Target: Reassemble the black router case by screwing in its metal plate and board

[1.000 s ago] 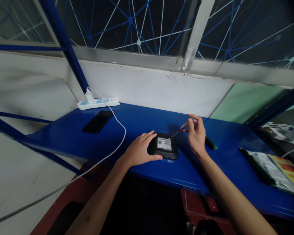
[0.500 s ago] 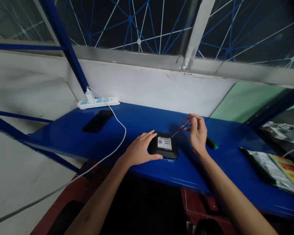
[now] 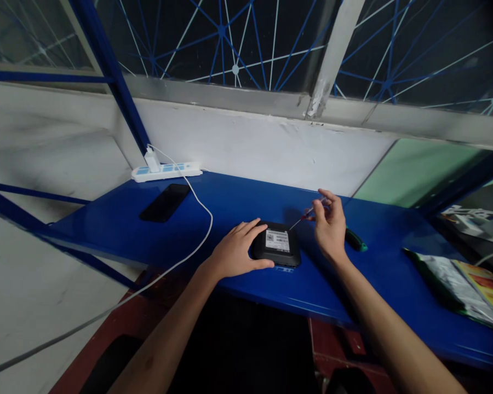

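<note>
A black box-shaped device [image 3: 268, 253] with rounded corners lies flat on the blue table, its white printed label [image 3: 277, 239] facing up. My left hand [image 3: 240, 249] grips its left side, fingers over the far edge and thumb along the near edge. In my right hand [image 3: 331, 224] is a thin screwdriver [image 3: 298, 221] with a partly clear handle, held slanted between thumb and fingers. Its tip meets the device near the label's far right corner; whether it sits in a screw is too small to tell. A dark green-ended tool handle [image 3: 355, 239] lies just right of my right hand.
A black phone [image 3: 165, 202] lies on the table [image 3: 238, 191] at left. Behind it a white power strip [image 3: 168, 171] holds a charger, whose white cable [image 3: 201, 246] runs down across the table. A shiny packet [image 3: 456, 282] lies at right. Blue frame posts stand at both sides.
My right hand's fingers have shifted on the screwdriver handle, with the thumb slightly lower and farther left. The left hand and the device stay in place; the view has shifted slightly.
</note>
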The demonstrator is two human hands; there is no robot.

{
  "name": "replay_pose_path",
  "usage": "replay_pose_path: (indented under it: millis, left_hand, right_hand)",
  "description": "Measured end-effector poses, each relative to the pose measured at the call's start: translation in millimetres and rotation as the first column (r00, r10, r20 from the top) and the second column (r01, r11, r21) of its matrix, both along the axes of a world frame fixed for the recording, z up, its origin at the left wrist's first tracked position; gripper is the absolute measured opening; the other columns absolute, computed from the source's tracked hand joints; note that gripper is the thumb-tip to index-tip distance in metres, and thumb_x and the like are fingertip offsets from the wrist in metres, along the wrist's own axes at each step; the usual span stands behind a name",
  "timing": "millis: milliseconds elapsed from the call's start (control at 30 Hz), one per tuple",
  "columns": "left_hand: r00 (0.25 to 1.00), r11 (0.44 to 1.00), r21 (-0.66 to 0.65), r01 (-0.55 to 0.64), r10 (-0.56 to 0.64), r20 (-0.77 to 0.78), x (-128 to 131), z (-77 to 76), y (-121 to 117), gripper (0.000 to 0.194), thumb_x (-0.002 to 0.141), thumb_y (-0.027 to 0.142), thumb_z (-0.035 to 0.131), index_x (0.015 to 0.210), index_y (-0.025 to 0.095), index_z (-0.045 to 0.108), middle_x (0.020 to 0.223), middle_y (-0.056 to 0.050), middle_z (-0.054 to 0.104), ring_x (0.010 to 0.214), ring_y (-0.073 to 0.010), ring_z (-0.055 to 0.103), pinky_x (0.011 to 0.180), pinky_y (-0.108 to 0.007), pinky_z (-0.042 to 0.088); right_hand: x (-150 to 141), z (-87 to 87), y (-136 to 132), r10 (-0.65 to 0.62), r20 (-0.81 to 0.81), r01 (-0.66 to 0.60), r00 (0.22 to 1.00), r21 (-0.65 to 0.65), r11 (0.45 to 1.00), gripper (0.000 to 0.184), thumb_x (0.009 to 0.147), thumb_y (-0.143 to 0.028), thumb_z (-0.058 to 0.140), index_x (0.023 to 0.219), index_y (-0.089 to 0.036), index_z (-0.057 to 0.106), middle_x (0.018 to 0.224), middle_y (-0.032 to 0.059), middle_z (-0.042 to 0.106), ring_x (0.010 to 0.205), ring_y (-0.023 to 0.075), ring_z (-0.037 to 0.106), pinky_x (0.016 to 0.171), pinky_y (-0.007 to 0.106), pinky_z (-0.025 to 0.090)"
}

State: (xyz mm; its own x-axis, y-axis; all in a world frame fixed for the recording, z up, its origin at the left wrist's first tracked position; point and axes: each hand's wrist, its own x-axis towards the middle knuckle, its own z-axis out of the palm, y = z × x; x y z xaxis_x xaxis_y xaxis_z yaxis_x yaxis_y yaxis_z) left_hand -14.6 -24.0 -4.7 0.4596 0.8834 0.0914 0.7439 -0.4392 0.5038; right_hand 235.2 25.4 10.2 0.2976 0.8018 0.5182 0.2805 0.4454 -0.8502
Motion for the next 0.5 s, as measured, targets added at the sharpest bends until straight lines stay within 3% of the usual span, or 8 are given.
replay_pose_path:
  millis: [167,367,500]
  left_hand:
    - [1.0,1.0,0.015,0.005,-0.005,-0.009,0.1,2.6,-0.8,0.09,0.078,0.08,0.061,0.151,0.033,0.037,0.164,-0.005,0.029,0.148,-0.0401,0.029,0.116,-0.06,0.034]
    - [0.999,0.992,0.126,-0.011,0.015,-0.031,0.5,1.1,0.4,0.085,0.079,0.077,0.064,0.147,0.029,0.044,0.162,-0.009,0.033,0.146,-0.0357,0.033,0.117,-0.056,0.035]
    - [0.998,0.987,0.156,-0.025,0.033,-0.05,0.5,-1.9,1.2,0.083,0.08,0.076,0.063,0.146,0.03,0.045,0.16,-0.009,0.036,0.145,-0.0358,0.034,0.116,-0.057,0.036]
  right_hand:
    - [-1.8,2.9,-3.8,-0.06,-0.01,0.06,0.998,0.067,0.996,0.039,0.091,-0.041,0.062,0.127,-0.029,0.058,0.082,-0.0017,0.055,0.057,0.0128,0.059,0.053,0.031,0.053]
    - [-9.0,2.3,-10.2,0.023,0.032,-0.025,0.999,0.041,0.999,0.029,0.091,-0.038,0.061,0.118,-0.027,0.062,0.08,-0.0025,0.055,0.055,0.0115,0.055,0.053,0.03,0.051]
    - [-13.5,-0.8,-13.8,0.006,0.091,-0.012,0.996,0.06,0.998,0.029,0.092,-0.035,0.06,0.118,-0.026,0.063,0.078,-0.0021,0.055,0.057,0.0121,0.055,0.054,0.03,0.049]
